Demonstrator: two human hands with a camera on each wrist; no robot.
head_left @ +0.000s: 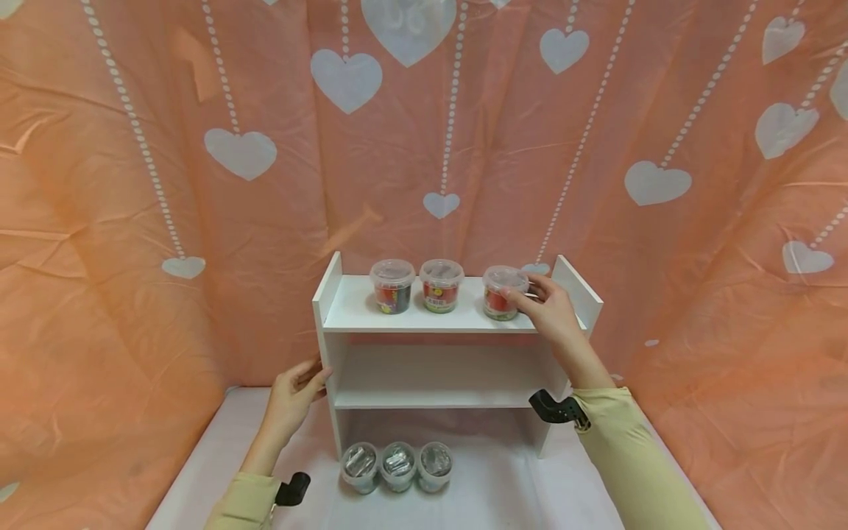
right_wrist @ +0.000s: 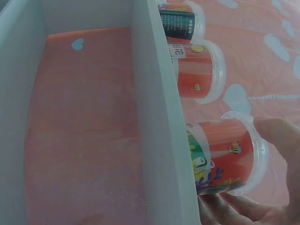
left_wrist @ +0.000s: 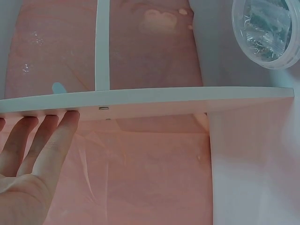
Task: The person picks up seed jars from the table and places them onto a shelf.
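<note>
A small white shelf unit point(head_left: 437, 322) stands against the backdrop. On its top board are three clear lidded plastic tubs with colourful labels: a left tub point(head_left: 393, 287), a middle tub point(head_left: 442, 287) and a right tub point(head_left: 498, 298). My right hand point(head_left: 553, 313) grips the right tub, thumb near its lid rim and fingers around the far side; the right wrist view shows this tub point(right_wrist: 227, 157) standing on the board. My left hand point(head_left: 294, 397) touches the unit's left side panel; in the left wrist view its fingertips point(left_wrist: 71, 117) rest against the panel with fingers fairly straight.
Three more lidded tubs point(head_left: 397, 464) with silvery packets inside stand in a row on the white table point(head_left: 490, 500), before the unit's lower left. The middle board point(head_left: 437, 397) lies below the top one. An orange backdrop point(head_left: 265, 309) with pale hearts surrounds the table.
</note>
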